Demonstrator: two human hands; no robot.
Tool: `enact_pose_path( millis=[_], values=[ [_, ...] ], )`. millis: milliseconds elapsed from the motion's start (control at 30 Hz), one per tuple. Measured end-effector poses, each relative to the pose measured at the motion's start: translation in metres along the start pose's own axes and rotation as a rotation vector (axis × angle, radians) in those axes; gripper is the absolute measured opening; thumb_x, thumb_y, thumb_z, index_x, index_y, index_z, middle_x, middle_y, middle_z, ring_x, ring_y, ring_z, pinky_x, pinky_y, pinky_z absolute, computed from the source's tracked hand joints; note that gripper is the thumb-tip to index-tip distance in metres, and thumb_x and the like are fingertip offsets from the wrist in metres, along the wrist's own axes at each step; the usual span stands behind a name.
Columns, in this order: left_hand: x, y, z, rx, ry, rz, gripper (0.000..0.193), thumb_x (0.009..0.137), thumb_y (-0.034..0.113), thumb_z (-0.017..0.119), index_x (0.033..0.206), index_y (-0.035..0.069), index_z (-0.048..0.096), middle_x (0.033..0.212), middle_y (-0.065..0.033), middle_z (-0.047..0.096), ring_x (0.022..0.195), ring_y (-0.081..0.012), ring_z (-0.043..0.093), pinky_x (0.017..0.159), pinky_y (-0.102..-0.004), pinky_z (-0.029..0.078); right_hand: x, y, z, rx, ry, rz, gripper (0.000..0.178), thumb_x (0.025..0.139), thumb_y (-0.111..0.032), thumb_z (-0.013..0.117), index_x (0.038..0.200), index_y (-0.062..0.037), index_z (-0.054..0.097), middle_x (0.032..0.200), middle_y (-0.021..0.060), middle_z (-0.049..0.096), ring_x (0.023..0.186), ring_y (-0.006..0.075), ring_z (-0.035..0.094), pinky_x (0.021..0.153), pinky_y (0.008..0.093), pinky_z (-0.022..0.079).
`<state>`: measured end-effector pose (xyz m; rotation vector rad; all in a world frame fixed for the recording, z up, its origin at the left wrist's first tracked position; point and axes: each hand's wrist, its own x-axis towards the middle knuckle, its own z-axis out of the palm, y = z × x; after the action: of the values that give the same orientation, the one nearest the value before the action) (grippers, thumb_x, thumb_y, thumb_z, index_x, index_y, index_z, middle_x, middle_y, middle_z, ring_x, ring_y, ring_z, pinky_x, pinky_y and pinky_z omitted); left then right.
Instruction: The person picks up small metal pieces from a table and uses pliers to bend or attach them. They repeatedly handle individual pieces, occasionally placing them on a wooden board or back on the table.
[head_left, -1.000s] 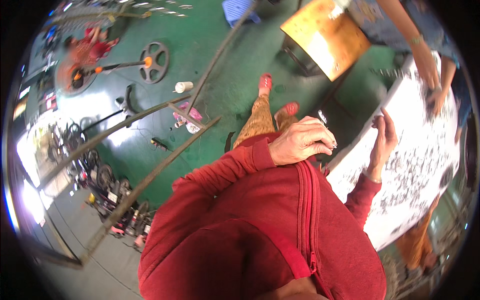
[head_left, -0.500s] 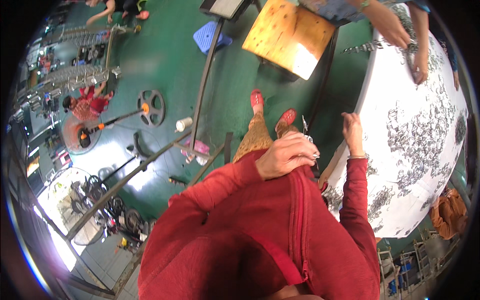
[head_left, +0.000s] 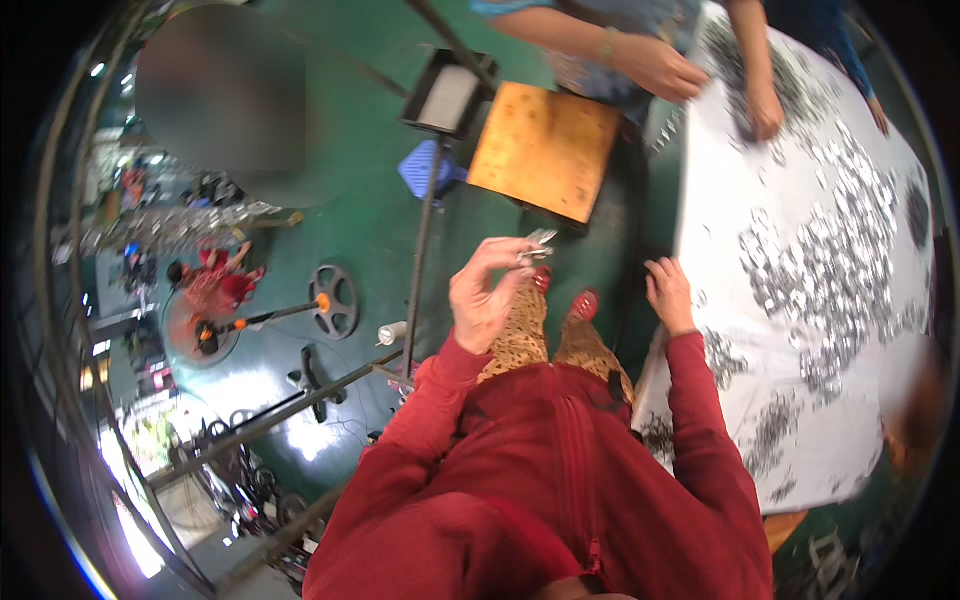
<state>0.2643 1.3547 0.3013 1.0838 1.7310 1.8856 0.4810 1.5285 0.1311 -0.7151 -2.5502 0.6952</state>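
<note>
Where our left fingers (head_left: 512,248) meet: a few small metal bits (head_left: 541,240) are pinched at the tips and stick out beyond them; we cannot tell their exact number.
Left hand (head_left: 484,300): raised in front of our body, above the green floor (head_left: 392,270) and well apart from the white counter (head_left: 715,200).
Risk at the pinch: because the hold is narrow and only at the tips, a slight slackening of the thumb could let the bits slip, probably down toward our red shoes (head_left: 584,305).
Right hand (head_left: 673,298): fingers loosely bent and a little apart, nothing showing in them, just beside the counter's edge; we cannot tell whether they touch it.
Counter: on our right, strewn with shiny pieces (head_left: 850,240), with a smaller pile (head_left: 722,357) near our right sleeve (head_left: 695,385).
Risk at the sleeve: if that arm swung outward, the cloth could brush the smaller pile and scatter it.
Co-worker: one hand (head_left: 665,68) at the counter's far end, the other (head_left: 765,108) at a dark heap (head_left: 790,88); a shiny strand (head_left: 668,130) beside the edge could snag if bumped.
Farther out: a wooden stand (head_left: 545,150), a blue stool (head_left: 422,170) and a black tray (head_left: 447,98).
</note>
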Motion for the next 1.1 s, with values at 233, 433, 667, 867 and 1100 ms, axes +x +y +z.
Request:
enact_pose_path(
  millis=[233, 433, 667, 867, 1100],
  values=[
    [0.030, 0.033, -0.025, -0.009, 0.228, 0.163, 0.013, 0.082, -0.002, 0.062, 0.094, 0.001, 0.055, 0.098, -0.0122, 0.062, 0.092, -0.0175, 0.058, 0.079, -0.0289, 0.047, -0.004, -0.005, 0.005, 0.088, -0.014, 0.058, 0.016, 0.070, -0.001, 0.058, 0.086, -0.0016, 0.061, 0.080, 0.0129, 0.054, 0.079, 0.0309, 0.052, 0.072, 0.0387, 0.045],
    [0.066, 0.070, -0.046, 0.112, 0.365, 0.264, 0.009, 0.087, 0.002, 0.058, 0.095, 0.001, 0.054, 0.097, -0.0091, 0.061, 0.079, -0.0115, 0.057, 0.071, -0.0248, 0.048, -0.014, 0.015, 0.018, 0.095, 0.073, -0.026, 0.009, 0.074, -0.007, 0.058, 0.081, -0.0010, 0.061, 0.077, 0.0124, 0.055, 0.077, 0.0307, 0.053, 0.070, 0.0383, 0.045],
    [0.101, 0.076, -0.100, 0.154, 0.482, 0.484, 0.015, 0.088, 0.008, 0.060, 0.097, 0.002, 0.049, 0.096, -0.0149, 0.065, 0.086, -0.0202, 0.063, 0.076, -0.0322, 0.051, -0.008, 0.009, 0.015, 0.009, 0.020, 0.012, 0.007, 0.076, -0.007, 0.058, 0.078, -0.0011, 0.061, 0.076, 0.0121, 0.054, 0.076, 0.0293, 0.052, 0.069, 0.0376, 0.045],
    [0.096, 0.042, -0.109, -0.056, 0.528, 0.307, 0.018, 0.086, 0.012, 0.063, 0.096, 0.006, 0.049, 0.100, -0.0102, 0.062, 0.090, -0.0194, 0.060, 0.084, -0.0377, 0.045, -0.006, 0.002, 0.017, -0.062, 0.051, 0.067, 0.017, 0.079, -0.008, 0.057, 0.094, -0.0027, 0.063, 0.078, 0.0118, 0.055, 0.077, 0.0286, 0.052, 0.071, 0.0371, 0.045],
    [0.085, -0.003, -0.113, -0.052, 0.515, 0.249, 0.012, 0.087, 0.007, 0.060, 0.094, 0.002, 0.051, 0.099, -0.0175, 0.063, 0.093, -0.0227, 0.061, 0.083, -0.0366, 0.049, 0.062, -0.011, 0.066, 0.227, 0.055, 0.390, 0.044, 0.088, -0.018, 0.052, 0.129, -0.0070, 0.043, 0.103, 0.0168, 0.054, 0.095, 0.0329, 0.050, 0.088, 0.0392, 0.038]
  ],
)
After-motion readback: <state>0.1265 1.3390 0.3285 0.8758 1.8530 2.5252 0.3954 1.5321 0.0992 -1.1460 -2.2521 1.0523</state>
